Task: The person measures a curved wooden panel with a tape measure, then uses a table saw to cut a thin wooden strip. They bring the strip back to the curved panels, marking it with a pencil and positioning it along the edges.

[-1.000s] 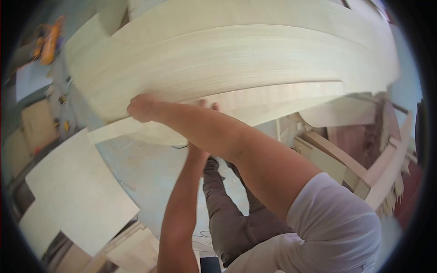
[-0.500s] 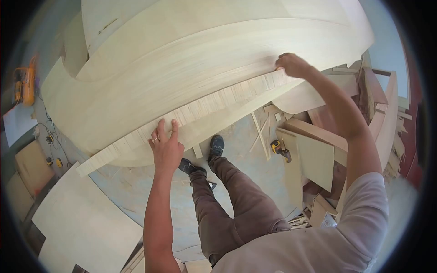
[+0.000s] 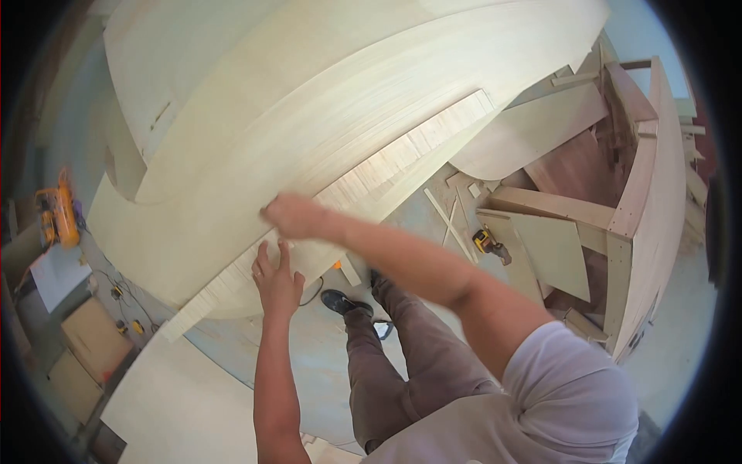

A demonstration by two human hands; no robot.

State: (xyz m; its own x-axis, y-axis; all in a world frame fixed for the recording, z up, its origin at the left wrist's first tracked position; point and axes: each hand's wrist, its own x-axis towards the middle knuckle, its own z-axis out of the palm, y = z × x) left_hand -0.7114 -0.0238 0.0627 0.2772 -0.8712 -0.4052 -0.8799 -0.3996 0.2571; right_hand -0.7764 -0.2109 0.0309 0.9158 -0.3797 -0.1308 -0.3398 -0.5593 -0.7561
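Observation:
A long pale slatted wood strip (image 3: 402, 151) lies slantwise along the lower edge of a large curved plywood surface (image 3: 232, 147). My left hand (image 3: 277, 282) rests on the lower-left part of this strip, its fingers apart and pointing up. Just above it and slightly right, my right hand (image 3: 292, 216) is closed at the strip's upper edge, with my forearm crossing over the strip's middle. Whatever the right fingers may hold is hidden and slightly blurred. The strip's upper right end lies uncovered.
Below right, a yellow and black power tool (image 3: 488, 243) lies beside plywood offcuts and a wooden frame (image 3: 556, 207). An orange machine (image 3: 58, 216) with cables stands at far left. A large pale sheet (image 3: 182, 394) is at lower left.
My right hand has moved from the strip's upper right end down-left to beside my left hand. The left hand stays on the strip. The view has shifted.

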